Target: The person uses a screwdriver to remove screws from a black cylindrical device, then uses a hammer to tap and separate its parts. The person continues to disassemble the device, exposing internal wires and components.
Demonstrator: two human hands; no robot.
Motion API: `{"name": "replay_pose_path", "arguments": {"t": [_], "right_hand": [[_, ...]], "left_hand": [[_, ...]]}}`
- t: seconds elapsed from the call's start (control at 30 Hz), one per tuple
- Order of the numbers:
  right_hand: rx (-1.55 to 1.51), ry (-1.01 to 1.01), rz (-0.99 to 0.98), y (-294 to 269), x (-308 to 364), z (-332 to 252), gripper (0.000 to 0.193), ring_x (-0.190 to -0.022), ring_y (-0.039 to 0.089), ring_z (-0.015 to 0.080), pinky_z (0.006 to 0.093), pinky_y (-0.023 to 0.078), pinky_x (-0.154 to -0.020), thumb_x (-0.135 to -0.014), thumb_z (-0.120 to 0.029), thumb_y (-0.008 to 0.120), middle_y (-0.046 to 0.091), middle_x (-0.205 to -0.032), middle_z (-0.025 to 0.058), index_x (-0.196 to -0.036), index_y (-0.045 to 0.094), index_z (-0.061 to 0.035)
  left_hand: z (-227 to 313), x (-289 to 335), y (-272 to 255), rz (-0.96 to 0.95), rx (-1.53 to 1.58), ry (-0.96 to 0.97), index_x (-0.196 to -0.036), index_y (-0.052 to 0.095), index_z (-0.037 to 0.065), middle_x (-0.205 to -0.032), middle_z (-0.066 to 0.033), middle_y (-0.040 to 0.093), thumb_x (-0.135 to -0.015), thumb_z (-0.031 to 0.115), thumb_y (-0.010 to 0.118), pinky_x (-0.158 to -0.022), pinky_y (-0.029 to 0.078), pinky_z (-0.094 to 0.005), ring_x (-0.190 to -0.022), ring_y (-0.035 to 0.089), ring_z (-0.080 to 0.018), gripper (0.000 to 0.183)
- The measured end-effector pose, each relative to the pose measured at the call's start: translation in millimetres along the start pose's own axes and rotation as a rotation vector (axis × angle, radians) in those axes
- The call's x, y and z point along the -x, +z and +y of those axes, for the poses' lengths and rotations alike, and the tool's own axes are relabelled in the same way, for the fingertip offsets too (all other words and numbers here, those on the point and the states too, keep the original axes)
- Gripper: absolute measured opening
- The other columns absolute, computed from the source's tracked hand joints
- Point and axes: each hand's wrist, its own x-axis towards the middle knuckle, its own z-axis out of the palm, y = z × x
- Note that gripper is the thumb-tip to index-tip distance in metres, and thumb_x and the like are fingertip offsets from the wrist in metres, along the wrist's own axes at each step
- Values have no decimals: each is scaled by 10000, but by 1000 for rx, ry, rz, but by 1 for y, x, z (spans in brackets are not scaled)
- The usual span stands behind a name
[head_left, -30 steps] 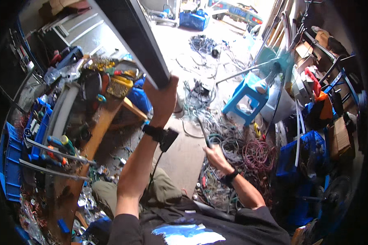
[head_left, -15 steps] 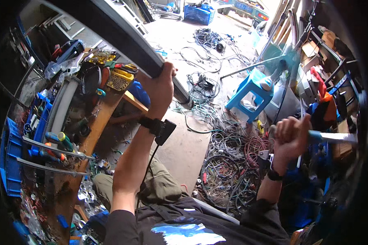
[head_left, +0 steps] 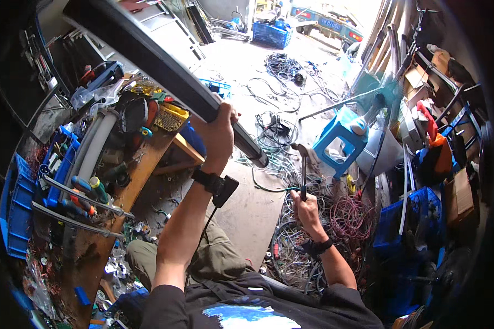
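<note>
Head view: a bright, cluttered floor [head_left: 239, 52] stretches beyond both hands; stringy wires [head_left: 352, 214] coil beside the right hand [head_left: 308, 211], its fingers wrapped round a slim-handled hammer [head_left: 304, 171]; the left hand [head_left: 217, 134] clasps a long, straight, dark bar [head_left: 155, 67], slanting leftward past it.

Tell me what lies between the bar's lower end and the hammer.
In the head view, tangled cables show in the gap between the lower end of the bar and the hammer.
</note>
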Motion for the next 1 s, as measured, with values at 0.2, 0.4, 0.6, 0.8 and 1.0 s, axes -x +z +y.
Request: {"name": "replay_pose_path", "arguments": {"t": [0.2, 0.4, 0.6, 0.8, 1.0], "right_hand": [[-62, -50, -18, 5, -3, -57, 552, -543, 608, 72, 194, 331, -373, -1035, -487, 617, 748, -972, 102, -1293, 662, -1], [-375, 199, -233, 20, -3, -69, 780, -958, 781, 247, 181, 310, -368, -1006, -625, 570, 597, -1409, 252, -1549, 447, -78], [-556, 119, -450, 28, 16, -87, 646, -804, 731, 91, 157, 274, -390, -1055, -568, 525, 718, -1076, 117, -1479, 518, -80], [-446, 147, -418, 33, 32, -82, 410, -396, 399, 23, 194, 230, -334, -1060, -484, 567, 710, -792, 46, -1077, 656, -85], [-483, 201, -391, 41, 44, -71, 478, -400, 416, 19, 196, 245, -335, -1035, -535, 586, 648, -692, 28, -1005, 663, -64]], "left_hand": [[48, 13, 5, 50, 165, -124, -1084, 478, 66, -748, -8, 481, -952, -27, 595, -724, 538, -402, -629, 506, -143, 199], [108, 24, -5, 25, 275, -194, -1000, 452, 154, -729, 33, 390, -974, 158, 568, -747, 430, -346, -649, 426, -102, 119], [127, 38, -16, -34, 339, -227, -943, 459, 167, -690, 19, 403, -962, 193, 552, -669, 406, -347, -601, 406, -112, 98], [134, 41, -30, -17, 383, -236, -1007, 493, 157, -697, 14, 393, -979, 185, 550, -653, 413, -334, -592, 415, -115, 70], [146, 37, -35, -265, 535, -224, -974, 461, 125, -694, 5, 387, -1001, 124, 496, -656, 419, -346, -584, 387, -116, 45]]}}
